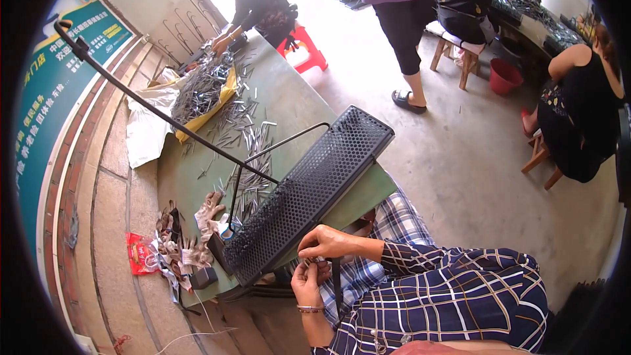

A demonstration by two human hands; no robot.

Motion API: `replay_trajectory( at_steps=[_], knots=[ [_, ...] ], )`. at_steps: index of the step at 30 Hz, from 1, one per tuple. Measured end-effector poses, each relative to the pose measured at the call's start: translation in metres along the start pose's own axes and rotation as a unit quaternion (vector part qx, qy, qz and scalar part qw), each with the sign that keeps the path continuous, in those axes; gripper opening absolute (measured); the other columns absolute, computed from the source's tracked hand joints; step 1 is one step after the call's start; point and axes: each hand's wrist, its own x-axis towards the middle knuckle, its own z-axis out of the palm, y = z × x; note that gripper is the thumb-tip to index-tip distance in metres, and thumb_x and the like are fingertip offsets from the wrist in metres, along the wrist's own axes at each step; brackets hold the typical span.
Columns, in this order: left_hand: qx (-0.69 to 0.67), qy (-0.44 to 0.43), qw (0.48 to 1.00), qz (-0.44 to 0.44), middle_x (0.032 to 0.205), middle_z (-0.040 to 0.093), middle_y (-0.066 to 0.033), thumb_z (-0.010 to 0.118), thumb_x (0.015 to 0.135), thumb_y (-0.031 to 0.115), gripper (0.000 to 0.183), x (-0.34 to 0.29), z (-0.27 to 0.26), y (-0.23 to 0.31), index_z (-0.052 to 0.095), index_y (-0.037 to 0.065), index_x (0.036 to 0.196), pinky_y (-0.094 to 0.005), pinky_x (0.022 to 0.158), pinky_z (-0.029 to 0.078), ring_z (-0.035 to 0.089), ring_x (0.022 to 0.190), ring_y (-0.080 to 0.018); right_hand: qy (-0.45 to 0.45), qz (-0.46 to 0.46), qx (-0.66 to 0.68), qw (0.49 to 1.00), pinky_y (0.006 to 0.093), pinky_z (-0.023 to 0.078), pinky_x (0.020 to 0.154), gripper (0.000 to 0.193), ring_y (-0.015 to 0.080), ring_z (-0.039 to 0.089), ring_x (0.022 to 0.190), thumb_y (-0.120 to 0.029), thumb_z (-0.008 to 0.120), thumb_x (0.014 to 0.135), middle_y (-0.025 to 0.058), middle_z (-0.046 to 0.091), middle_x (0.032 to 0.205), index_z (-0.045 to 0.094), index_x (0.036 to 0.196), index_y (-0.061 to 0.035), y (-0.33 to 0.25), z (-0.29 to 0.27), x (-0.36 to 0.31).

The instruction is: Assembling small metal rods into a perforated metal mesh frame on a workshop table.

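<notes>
surroundings: green desk point(296, 102) strewn with loose metal pins point(253, 138); bigger heap of them on a yellow sheet point(227, 95) at the far end; work gloves point(210, 213) and a red packet point(139, 253) near the left edge
in the way: black perforated metal panel point(309, 190) stands tilted on the near desk edge, right above both hands; long black rod with hooked end point(151, 108) runs from it up toward the wall
left hand: left hand point(307, 283) low, just under the panel's bottom edge, fingers curled shut on small metal pieces; which pieces, hard to tell, too small
right hand: right hand point(325, 242) above the left, touching the panel's lower edge, fingers pinched closed, probably on a thin pin
forearms: both in plaid sleeves, entering from lower right
counts: 1 panel, 1 rod, 2 hands at work; pins too many to count
others: 1 person at the far end of the desk point(253, 0), hands in the pin heap; 3 more across the floor, 2 seated on stools point(460, 49); 1 red bucket point(505, 75)
</notes>
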Motion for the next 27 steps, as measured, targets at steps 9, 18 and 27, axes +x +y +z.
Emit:
replay_trajectory(
  at_steps=[9,18,27],
  knots=[
    [-0.03,0.007,0.999,-0.006,0.086,0.066,-0.0096,0.054,0.093,0.016,0.021,0.002,-0.01,-0.005,0.058,-0.001,0.104,-0.0244,0.063,0.054,0.065,0.072,-0.0152,-0.001,0.019,-0.024,1.0,0.0295,0.051,0.07,0.029,0.0163,0.065,0.075,-0.021,0.065,0.079,0.0132,0.069,0.082,0.067,0.093,0.0047,-0.004,0.007,0.005],
    [-0.037,-0.012,0.999,0.03,0.088,0.068,-0.012,0.053,0.094,0.015,0.02,0.011,-0.03,-0.016,0.057,-0.002,0.103,-0.0255,0.062,0.055,0.067,0.074,-0.0171,-0.018,0.027,-0.086,0.996,0.0288,0.05,0.068,0.028,0.0132,0.063,0.073,-0.02,0.065,0.081,0.0121,0.069,0.081,0.067,0.096,0.0037,-0.01,0.016,0.016],
    [-0.064,-0.042,0.997,0.014,0.084,0.067,-0.011,0.054,0.093,0.012,0.02,0.011,-0.04,-0.008,0.056,-0.004,0.104,-0.0262,0.062,0.056,0.066,0.072,-0.0166,-0.029,0.064,-0.089,0.994,0.0274,0.05,0.067,0.027,0.0103,0.06,0.071,-0.02,0.064,0.083,0.0097,0.068,0.079,0.067,0.095,0.004,-0.021,0.025,0.021]
  ],
)
